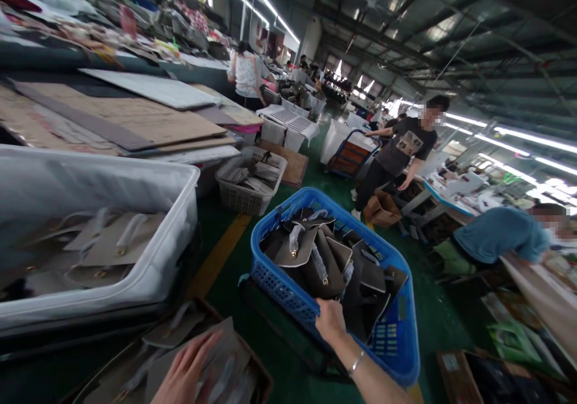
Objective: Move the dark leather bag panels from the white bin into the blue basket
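Grey faux-leather bag flaps (pixel 220 350) lie stacked in a brown tray (pixel 246 348) under the open left hand (pixel 187 374), seemingly light and limp, best taken by an edge; the right hand (pixel 331 323) grips a blue plastic basket (pixel 396 356) of dark bags (pixel 327 272).

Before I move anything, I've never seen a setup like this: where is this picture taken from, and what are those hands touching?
This picture comes from a camera worn on a person's head, looking forward and down, so the two bare hands are that person's own. The left hand lies open on flat tan flaps with gold buckles, inside a brown tray. The right hand is at the edge of a blue plastic basket full of dark bags; I cannot tell whether it grips anything. A white bin beside them holds similar flaps. Other people are working nearby.
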`<state>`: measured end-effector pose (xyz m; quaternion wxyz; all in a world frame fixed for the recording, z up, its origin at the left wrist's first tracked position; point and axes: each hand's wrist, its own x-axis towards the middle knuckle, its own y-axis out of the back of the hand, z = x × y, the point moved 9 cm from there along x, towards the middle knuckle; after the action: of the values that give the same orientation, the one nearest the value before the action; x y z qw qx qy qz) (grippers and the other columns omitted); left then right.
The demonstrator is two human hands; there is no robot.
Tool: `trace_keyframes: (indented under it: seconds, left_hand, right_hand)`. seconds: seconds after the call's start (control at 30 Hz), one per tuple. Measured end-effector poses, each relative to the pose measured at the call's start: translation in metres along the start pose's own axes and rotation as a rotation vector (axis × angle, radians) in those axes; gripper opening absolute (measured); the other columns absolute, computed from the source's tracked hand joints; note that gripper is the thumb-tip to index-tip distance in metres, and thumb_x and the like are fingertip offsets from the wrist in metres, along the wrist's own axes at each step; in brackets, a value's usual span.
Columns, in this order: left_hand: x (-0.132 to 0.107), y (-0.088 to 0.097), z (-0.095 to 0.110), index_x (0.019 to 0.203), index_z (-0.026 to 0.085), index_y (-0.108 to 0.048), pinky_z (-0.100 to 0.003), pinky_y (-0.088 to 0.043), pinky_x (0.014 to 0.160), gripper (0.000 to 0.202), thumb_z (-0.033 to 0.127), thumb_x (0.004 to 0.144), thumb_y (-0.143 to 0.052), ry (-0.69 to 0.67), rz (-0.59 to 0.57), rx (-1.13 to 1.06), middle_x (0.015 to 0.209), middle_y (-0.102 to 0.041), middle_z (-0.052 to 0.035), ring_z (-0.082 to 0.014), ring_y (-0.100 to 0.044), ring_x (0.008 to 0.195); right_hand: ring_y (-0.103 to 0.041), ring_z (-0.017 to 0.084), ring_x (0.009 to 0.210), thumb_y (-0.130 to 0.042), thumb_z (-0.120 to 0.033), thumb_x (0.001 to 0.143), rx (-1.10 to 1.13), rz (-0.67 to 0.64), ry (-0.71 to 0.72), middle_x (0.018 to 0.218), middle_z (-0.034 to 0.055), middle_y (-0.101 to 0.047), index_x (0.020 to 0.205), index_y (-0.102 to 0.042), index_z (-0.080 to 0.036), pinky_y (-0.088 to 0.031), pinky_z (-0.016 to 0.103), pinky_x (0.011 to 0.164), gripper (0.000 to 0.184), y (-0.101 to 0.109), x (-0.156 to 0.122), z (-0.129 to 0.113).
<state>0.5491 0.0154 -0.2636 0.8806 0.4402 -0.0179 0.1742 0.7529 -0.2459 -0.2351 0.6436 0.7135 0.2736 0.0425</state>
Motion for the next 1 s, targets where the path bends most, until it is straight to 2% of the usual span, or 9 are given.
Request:
trace_keyframes:
  seconds: [0.1, 0.23, 0.3, 0.37, 0.43, 0.57, 0.67, 0.73, 1.0]
  left_hand:
    - [0.092, -0.009, 0.035, 0.154, 0.029, -0.027, -0.044, -0.028, 0.118, 0.090, 0.009, 0.070, -0.053, -0.179, -0.160, 0.237, 0.160, -0.029, -0.0015, -0.0262, -0.025, 0.146]
    - [0.178, -0.020, 0.042, 0.143, 0.020, -0.049, -0.046, -0.029, 0.115, 0.070, 0.010, 0.074, -0.056, -0.250, -0.243, 0.414, 0.154, -0.040, -0.0097, -0.0309, -0.048, 0.128]
    - [0.199, -0.018, 0.026, 0.137, 0.014, -0.055, -0.051, -0.027, 0.114, 0.056, 0.016, 0.081, -0.055, -0.213, -0.230, 0.428, 0.149, -0.045, -0.0147, -0.0348, -0.049, 0.123]
    - [0.212, -0.014, 0.007, 0.136, 0.013, -0.056, -0.054, -0.023, 0.115, 0.051, 0.018, 0.085, -0.053, -0.187, -0.222, 0.430, 0.149, -0.046, -0.0152, -0.0380, -0.043, 0.129]
    - [0.222, -0.008, -0.011, 0.140, 0.017, -0.053, -0.057, -0.020, 0.115, 0.052, 0.016, 0.088, -0.049, -0.158, -0.215, 0.414, 0.154, -0.040, -0.0120, -0.0393, -0.033, 0.136]
    - [0.230, 0.003, -0.039, 0.153, 0.027, -0.033, -0.062, -0.017, 0.114, 0.063, 0.013, 0.092, -0.041, -0.102, -0.206, 0.341, 0.164, -0.020, -0.0016, -0.0362, -0.017, 0.146]
    - [0.196, 0.010, -0.069, 0.157, 0.031, -0.018, -0.053, -0.016, 0.119, 0.072, 0.012, 0.092, -0.042, -0.055, -0.222, 0.276, 0.166, -0.005, 0.0032, -0.0294, -0.006, 0.150]
    - [0.146, 0.012, -0.096, 0.157, 0.030, -0.016, -0.047, -0.019, 0.120, 0.074, 0.014, 0.091, -0.045, -0.004, -0.267, 0.242, 0.166, -0.005, 0.0018, -0.0268, -0.005, 0.151]
    - [-0.156, 0.013, -0.183, 0.144, 0.025, -0.049, -0.039, -0.043, 0.107, 0.067, 0.009, 0.078, -0.051, 0.217, -0.627, 0.166, 0.151, -0.046, -0.0065, -0.0271, -0.045, 0.135]
  right_hand:
    - [-0.071, 0.027, 0.096, -0.059, -0.017, 0.085, 0.051, 0.019, 0.038, 0.099, 0.0090, -0.075, 0.115, -0.069, -0.021, -0.051, 0.034, 0.087, 0.032, -0.001, 0.007, -0.044]
    - [-0.053, 0.024, 0.129, -0.081, -0.028, 0.069, 0.136, 0.023, 0.162, 0.146, 0.0062, -0.051, 0.154, -0.025, -0.026, -0.041, 0.034, 0.109, 0.102, 0.002, -0.026, -0.074]
    - [-0.044, 0.028, 0.136, -0.083, -0.029, 0.066, 0.135, 0.076, 0.182, 0.152, 0.0064, -0.043, 0.157, -0.017, -0.028, -0.030, 0.046, 0.117, 0.112, -0.001, -0.066, -0.062]
    - [-0.047, 0.034, 0.133, -0.078, -0.041, 0.074, 0.109, 0.139, 0.142, 0.149, 0.0105, -0.046, 0.157, -0.018, -0.025, -0.034, 0.053, 0.114, 0.103, -0.014, -0.110, -0.037]
    - [-0.061, 0.033, 0.118, -0.066, -0.037, 0.084, 0.086, 0.115, 0.206, 0.133, 0.0084, -0.062, 0.151, -0.036, -0.029, -0.044, 0.051, 0.107, 0.073, -0.037, -0.147, -0.027]
    - [-0.071, 0.028, 0.097, -0.049, -0.036, 0.097, 0.046, 0.092, 0.193, 0.116, 0.0097, -0.071, 0.142, -0.051, -0.027, -0.057, 0.039, 0.085, 0.045, -0.061, -0.169, -0.020]
    - [-0.073, 0.025, 0.083, -0.047, -0.040, 0.100, 0.022, 0.074, 0.218, 0.100, 0.0117, -0.075, 0.135, -0.058, -0.019, -0.057, 0.034, 0.076, 0.043, -0.057, -0.153, -0.031]
    - [-0.072, 0.023, 0.077, -0.047, -0.041, 0.100, -0.029, 0.080, 0.217, 0.091, 0.0123, -0.075, 0.128, -0.063, -0.014, -0.055, 0.031, 0.074, 0.042, -0.052, -0.135, -0.040]
    - [-0.067, 0.017, 0.080, -0.055, -0.045, 0.097, -0.119, 0.122, 0.168, 0.099, 0.0077, -0.069, 0.113, -0.063, -0.013, -0.055, 0.034, 0.075, 0.037, -0.037, -0.032, -0.105]
